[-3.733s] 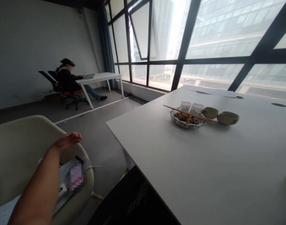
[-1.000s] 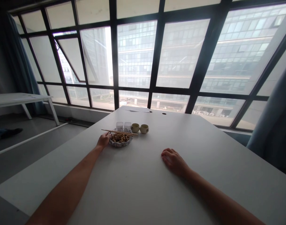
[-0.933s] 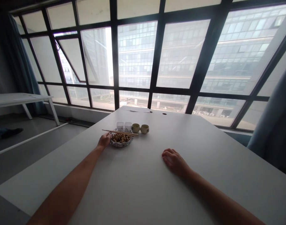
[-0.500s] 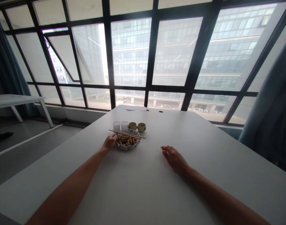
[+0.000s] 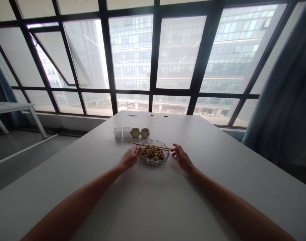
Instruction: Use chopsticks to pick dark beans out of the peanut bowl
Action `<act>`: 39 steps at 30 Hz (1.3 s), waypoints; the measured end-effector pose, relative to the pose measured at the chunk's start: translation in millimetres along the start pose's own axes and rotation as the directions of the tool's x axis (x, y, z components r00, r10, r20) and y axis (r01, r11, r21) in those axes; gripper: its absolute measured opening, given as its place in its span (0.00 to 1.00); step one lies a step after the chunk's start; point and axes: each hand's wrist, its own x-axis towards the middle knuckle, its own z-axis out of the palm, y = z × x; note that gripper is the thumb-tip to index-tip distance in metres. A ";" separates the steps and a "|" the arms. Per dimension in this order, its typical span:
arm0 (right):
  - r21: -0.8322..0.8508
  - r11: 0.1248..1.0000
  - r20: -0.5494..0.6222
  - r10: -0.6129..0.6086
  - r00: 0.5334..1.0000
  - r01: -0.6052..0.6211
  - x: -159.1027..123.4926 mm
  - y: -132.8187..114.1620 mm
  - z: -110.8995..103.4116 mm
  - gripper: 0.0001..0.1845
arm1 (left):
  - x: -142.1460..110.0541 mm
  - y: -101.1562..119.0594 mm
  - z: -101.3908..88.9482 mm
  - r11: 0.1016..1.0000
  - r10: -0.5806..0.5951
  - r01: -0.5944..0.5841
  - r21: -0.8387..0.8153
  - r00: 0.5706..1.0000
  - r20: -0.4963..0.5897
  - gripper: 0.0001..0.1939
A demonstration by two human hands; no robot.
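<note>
At the nine o'clock side of the glass bowl [image 5: 155,162], my left hand [image 5: 130,158] holds its rim, thumb and fingers drawn in close against the edge. Across from it, at about three o'clock, my right hand [image 5: 183,160] is loosely open, the fingers reaching in toward the bowl with some space between them and the thumb. I cannot tell whether those fingertips touch anything yet.

From my right fingertips, the wooden chopsticks [image 5: 153,146] lie toward nine o'clock, their near tips just beside me. The pair rests across the top of the bowl, over its far half, the long axis running almost nine to three, with the left end swung slightly up toward ten. That left end sticks out beyond the rim, past the fingers of my left hand. So each hand has one end close by, but my right is the freer one, since my left is taken up with the glass. Under the sticks, peanuts [image 5: 153,154] fill the bowl.

Farther out, from the bowl's middle, two small ceramic cups [image 5: 145,133] sit side by side toward eleven o'clock, and two clear plastic containers [image 5: 118,133] toward ten, all upright on the white table [image 5: 153,204].
</note>
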 end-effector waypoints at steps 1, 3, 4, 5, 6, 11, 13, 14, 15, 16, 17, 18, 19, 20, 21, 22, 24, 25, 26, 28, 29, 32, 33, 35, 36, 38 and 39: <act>0.033 0.999 -0.010 0.024 1.000 -0.023 2.4 5.9 -4.7 0.40 | 3.2 -1.2 -5.2 1.000 -0.004 0.004 0.016 1.000 0.011 0.29; 0.095 0.994 -0.029 0.066 0.997 -0.063 6.3 18.8 -16.1 0.41 | 13.7 -6.7 -24.3 0.995 -0.061 0.061 0.081 0.998 -0.010 0.32; 0.124 0.989 -0.040 0.090 0.995 -0.084 7.7 25.0 -21.8 0.41 | 20.5 -10.5 -36.9 0.984 -0.071 0.086 0.158 0.993 -0.099 0.31; 0.152 0.983 -0.052 0.114 0.992 -0.105 8.7 30.7 -27.1 0.42 | 28.0 -14.9 -50.4 0.960 -0.061 0.115 0.256 0.976 -0.209 0.30; 0.179 0.976 -0.062 0.139 0.988 -0.126 9.5 35.3 -31.5 0.42 | 35.9 -19.6 -63.6 0.947 -0.052 0.130 0.294 0.964 -0.259 0.27; 0.104 0.990 -0.155 0.109 0.982 -0.094 21.7 33.9 -40.0 0.40 | 74.1 -45.3 -103.1 0.825 0.100 0.060 0.562 0.963 -0.250 0.22; -0.021 1.000 -0.209 0.002 0.978 -0.007 36.5 20.2 -38.0 0.33 | 89.4 -54.1 -103.5 0.744 0.144 -0.019 0.668 0.981 -0.132 0.25; -0.080 0.996 -0.215 -0.054 0.975 0.038 46.7 10.9 -35.6 0.29 | 97.4 -57.5 -101.6 0.720 0.140 -0.040 0.693 0.986 -0.089 0.27; -0.134 0.988 -0.210 -0.108 0.972 0.080 58.5 0.3 -32.0 0.24 | 105.4 -60.1 -99.0 0.706 0.126 -0.046 0.707 0.990 -0.061 0.28; -0.176 0.977 -0.186 -0.153 0.970 0.120 71.7 -11.1 -27.1 0.21 | 113.5 -61.9 -96.3 0.700 0.105 -0.038 0.713 0.993 -0.050 0.29; -0.220 0.963 -0.151 -0.189 0.970 0.153 85.7 -22.7 -20.6 0.19 | 121.5 -62.9 -93.8 0.699 0.080 -0.023 0.715 0.996 -0.046 0.30; -0.272 0.946 -0.104 -0.208 0.972 0.174 100.2 -34.1 -12.6 0.17 | 129.2 -63.3 -91.8 0.702 0.052 -0.006 0.712 0.998 -0.043 0.31; -0.330 0.925 -0.037 -0.212 0.977 0.188 114.6 -44.6 -3.1 0.17 | 136.5 -63.1 -90.5 0.706 0.024 0.009 0.709 0.999 -0.037 0.31; -0.405 0.889 0.059 -0.206 0.977 0.212 128.6 -53.9 7.5 0.17 | 143.2 -62.6 -90.0 0.711 0.000 0.016 0.703 1.000 -0.023 0.31; -0.488 0.838 0.172 -0.181 0.968 0.243 141.7 -61.5 19.1 0.19 | 149.2 -61.8 -90.0 0.718 -0.017 0.015 0.696 1.000 -0.003 0.30; -0.505 0.821 0.241 -0.162 0.957 0.266 153.9 -67.4 31.3 0.19 | 154.3 -61.1 -90.3 0.730 -0.023 0.003 0.684 1.000 0.020 0.28; -0.519 0.801 0.334 -0.131 0.934 0.298 174.8 -74.4 56.0 0.20 | 161.5 -59.9 -91.3 0.754 -0.003 -0.035 0.655 0.998 0.057 0.22; -0.524 0.792 0.375 -0.115 0.920 0.313 183.6 -76.0 67.8 0.21 | 163.5 -59.7 -91.6 0.764 0.012 -0.053 0.643 0.998 0.069 0.20; -0.530 0.782 0.411 -0.100 0.906 0.327 191.1 -76.8 78.8 0.21 | 164.5 -59.7 -91.4 0.771 0.026 -0.065 0.633 0.997 0.072 0.18; -0.541 0.766 0.468 -0.069 0.881 0.347 203.1 -77.4 97.5 0.22 | 163.8 -60.2 -90.0 0.781 0.051 -0.076 0.620 0.997 0.058 0.16; -0.545 0.761 0.490 -0.051 0.870 0.352 207.7 -77.4 104.9 0.22 | 162.5 -60.5 -88.7 0.784 0.062 -0.079 0.615 0.997 0.049 0.15; -0.551 0.760 0.542 0.013 0.840 0.344 216.2 -76.7 118.0 0.20 | 157.4 -59.4 -82.6 0.784 0.087 -0.096 0.614 0.995 0.044 0.15; -0.552 0.763 0.554 0.034 0.832 0.336 217.7 -75.9 119.1 0.19 | 155.9 -57.9 -79.7 0.782 0.089 -0.102 0.615 0.995 0.052 0.15; -0.550 0.772 0.571 0.068 0.818 0.319 219.4 -73.1 115.8 0.16 | 153.7 -52.9 -72.5 0.790 0.089 -0.111 0.603 0.994 0.066 0.15; -0.547 0.777 0.578 0.083 0.812 0.310 219.7 -71.0 111.8 0.14 | 152.9 -49.3 -68.0 0.799 0.091 -0.118 0.590 0.993 0.075 0.15; -0.540 0.790 0.592 0.110 0.798 0.292 219.3 -65.9 99.6 0.12 | 151.5 -40.3 -57.4 0.824 0.099 -0.136 0.551 0.990 0.097 0.15; -0.538 0.795 0.597 0.125 0.792 0.280 218.6 -63.1 91.9 0.12 | 150.6 -34.8 -51.5 0.836 0.103 -0.147 0.528 0.988 0.113 0.15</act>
